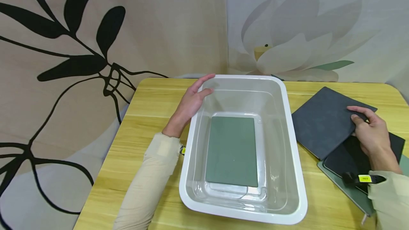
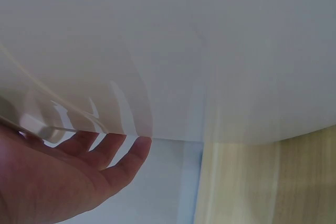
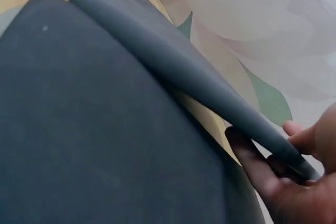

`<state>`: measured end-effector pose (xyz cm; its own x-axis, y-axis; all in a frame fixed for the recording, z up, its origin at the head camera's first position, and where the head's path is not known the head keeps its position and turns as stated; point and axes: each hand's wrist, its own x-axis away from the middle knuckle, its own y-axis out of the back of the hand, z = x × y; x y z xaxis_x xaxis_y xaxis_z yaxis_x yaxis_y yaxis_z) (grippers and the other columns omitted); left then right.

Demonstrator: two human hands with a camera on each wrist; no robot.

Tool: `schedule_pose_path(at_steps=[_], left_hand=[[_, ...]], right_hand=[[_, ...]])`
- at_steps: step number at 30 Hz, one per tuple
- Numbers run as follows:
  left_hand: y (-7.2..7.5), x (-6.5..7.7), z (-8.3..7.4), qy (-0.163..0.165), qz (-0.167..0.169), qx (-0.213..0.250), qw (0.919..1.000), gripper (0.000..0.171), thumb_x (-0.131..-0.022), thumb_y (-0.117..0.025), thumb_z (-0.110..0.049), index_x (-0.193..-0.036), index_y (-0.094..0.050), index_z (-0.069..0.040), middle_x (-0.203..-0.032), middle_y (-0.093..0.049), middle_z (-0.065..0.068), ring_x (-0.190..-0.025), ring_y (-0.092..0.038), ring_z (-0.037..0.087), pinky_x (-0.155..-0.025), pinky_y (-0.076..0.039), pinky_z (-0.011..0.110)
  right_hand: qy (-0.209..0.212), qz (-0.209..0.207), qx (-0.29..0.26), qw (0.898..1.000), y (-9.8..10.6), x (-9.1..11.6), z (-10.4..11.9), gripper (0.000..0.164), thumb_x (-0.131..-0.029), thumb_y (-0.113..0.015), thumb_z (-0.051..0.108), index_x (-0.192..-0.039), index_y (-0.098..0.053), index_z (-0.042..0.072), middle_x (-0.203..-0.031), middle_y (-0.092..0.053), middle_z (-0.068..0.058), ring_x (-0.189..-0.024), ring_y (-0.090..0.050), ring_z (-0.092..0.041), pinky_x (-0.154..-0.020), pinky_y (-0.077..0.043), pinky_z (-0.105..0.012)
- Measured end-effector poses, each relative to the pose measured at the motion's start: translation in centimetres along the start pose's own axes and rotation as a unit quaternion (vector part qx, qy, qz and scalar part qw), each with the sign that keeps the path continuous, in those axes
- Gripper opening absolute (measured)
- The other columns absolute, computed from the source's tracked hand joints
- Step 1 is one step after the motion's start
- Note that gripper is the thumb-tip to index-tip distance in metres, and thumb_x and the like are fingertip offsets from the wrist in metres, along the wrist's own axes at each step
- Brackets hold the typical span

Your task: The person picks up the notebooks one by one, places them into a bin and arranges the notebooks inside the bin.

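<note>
A white plastic basin (image 1: 289,173) stands on the table with a green notebook (image 1: 232,152) lying flat on its bottom. My left hand (image 1: 192,100) grips the basin's far left corner, thumb over the rim. In the left wrist view its fingers (image 2: 137,150) touch the basin's outer wall. To the right of the basin, my right hand (image 1: 374,134) pinches a dark grey notebook (image 1: 329,120) by its right corner. That notebook is tilted over a black notebook (image 1: 345,157). In the right wrist view, the thumb and fingers are on either side of the grey notebook (image 3: 205,80).
Under the black notebook lies another green notebook (image 1: 348,191) with a ribbon end showing. The wooden table (image 1: 127,159) runs back to a patterned cloth backdrop (image 1: 179,27) with plant and flower prints. The basin's raised walls stand between the hands.
</note>
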<state>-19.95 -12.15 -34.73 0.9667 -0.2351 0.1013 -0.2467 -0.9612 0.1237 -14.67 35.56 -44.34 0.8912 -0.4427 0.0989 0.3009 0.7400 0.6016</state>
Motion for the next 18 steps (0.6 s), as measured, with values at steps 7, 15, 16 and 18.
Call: schedule_pose_path(at_steps=[7,15,16,18], left_hand=[[-0.01,0.02,0.04,-0.003,0.002,0.001,1.0,0.04,-0.096,-0.048,-0.023,-0.133,-0.047,-0.038,-0.133,-0.046,-0.005,-0.112,-0.053,0.037,-0.084,-0.049,0.055],[-0.01,0.09,0.06,-0.006,0.003,-0.001,1.0,0.04,-0.096,-0.048,-0.024,-0.133,-0.047,-0.039,-0.133,-0.047,-0.005,-0.113,-0.053,0.037,-0.083,-0.049,0.055],[-0.01,0.09,0.08,-0.007,0.003,-0.001,1.0,0.04,-0.096,-0.048,-0.024,-0.133,-0.047,-0.039,-0.132,-0.047,-0.005,-0.113,-0.053,0.037,-0.084,-0.048,0.055],[-0.02,0.11,0.1,-0.007,0.005,0.001,1.0,0.04,-0.096,-0.048,-0.024,-0.134,-0.046,-0.038,-0.132,-0.048,-0.004,-0.113,-0.053,0.037,-0.084,-0.048,0.055]], right_hand=[[-0.025,-0.005,-0.014,1.0,-0.17,-0.36,-0.57,0.038,-0.098,-0.041,0.029,-0.136,-0.046,0.034,-0.114,-0.04,0.006,-0.054,-0.044,-0.003,-0.045,-0.035,-0.022],[-0.062,0.03,-0.018,0.997,-0.53,-0.59,-0.68,0.063,-0.082,-0.064,0.046,-0.139,-0.035,0.046,-0.156,-0.014,0.003,-0.114,-0.046,-0.013,-0.075,-0.048,-0.01],[-0.059,0.033,-0.017,0.998,-0.6,-0.47,-0.57,0.066,-0.081,-0.064,0.047,-0.139,-0.033,0.047,-0.156,-0.012,0.002,-0.121,-0.044,-0.017,-0.084,-0.048,-0.016],[-0.053,0.045,-0.018,0.997,-0.74,-0.28,-0.48,0.071,-0.08,-0.066,0.048,-0.14,-0.028,0.049,-0.157,-0.009,0.002,-0.134,-0.034,-0.022,-0.098,-0.043,-0.027]])
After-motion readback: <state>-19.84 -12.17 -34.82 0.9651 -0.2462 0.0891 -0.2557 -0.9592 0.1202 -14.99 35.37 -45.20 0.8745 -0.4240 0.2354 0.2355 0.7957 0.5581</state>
